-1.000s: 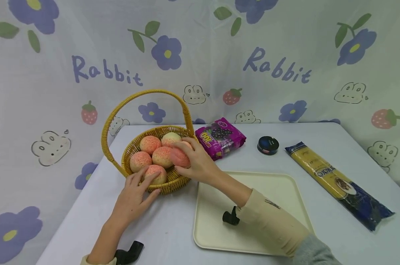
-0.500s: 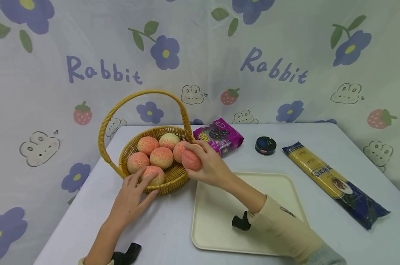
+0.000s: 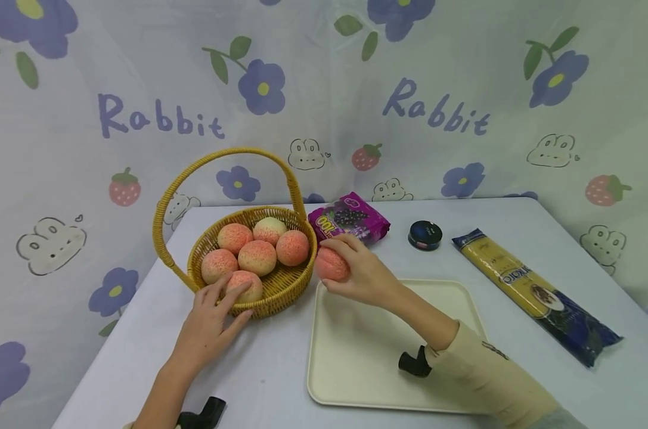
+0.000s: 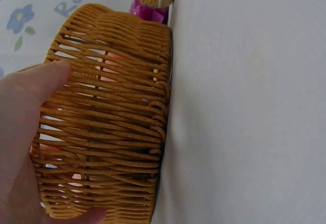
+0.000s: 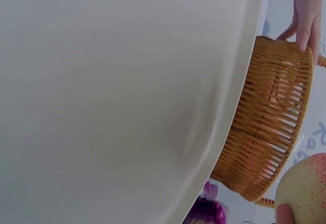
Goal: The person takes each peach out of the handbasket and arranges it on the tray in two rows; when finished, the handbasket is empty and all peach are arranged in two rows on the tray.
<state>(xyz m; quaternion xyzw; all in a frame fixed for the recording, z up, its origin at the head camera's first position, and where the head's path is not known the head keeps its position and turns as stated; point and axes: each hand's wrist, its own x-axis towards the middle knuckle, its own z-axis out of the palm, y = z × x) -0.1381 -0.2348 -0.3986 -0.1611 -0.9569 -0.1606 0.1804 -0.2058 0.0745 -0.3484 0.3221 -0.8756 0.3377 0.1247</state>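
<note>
Head view: white worktop (image 3: 272, 372) from where I stand, rabbit-print backdrop (image 3: 324, 71) behind
Left hand (image 3: 208, 328): grip curled on the near rim of the wicker basket (image 3: 283, 301), thumb outside, fingers over the edge by the nearest peach
Basket peaches (image 3: 257, 257): six, lying inside; handle (image 3: 238, 152) arching above
Held peach (image 3: 332, 265): pinched in the grip of the right hand (image 3: 363, 274), just right of the basket, by the far left corner of the cream tray (image 3: 356, 351)
Grape packet (image 3: 350, 218): behind that hand
Tray: partly under the right forearm
Dark round tin (image 3: 425, 235): beyond the tray
Gold-and-blue packet (image 3: 535, 295): slantwise, far right
</note>
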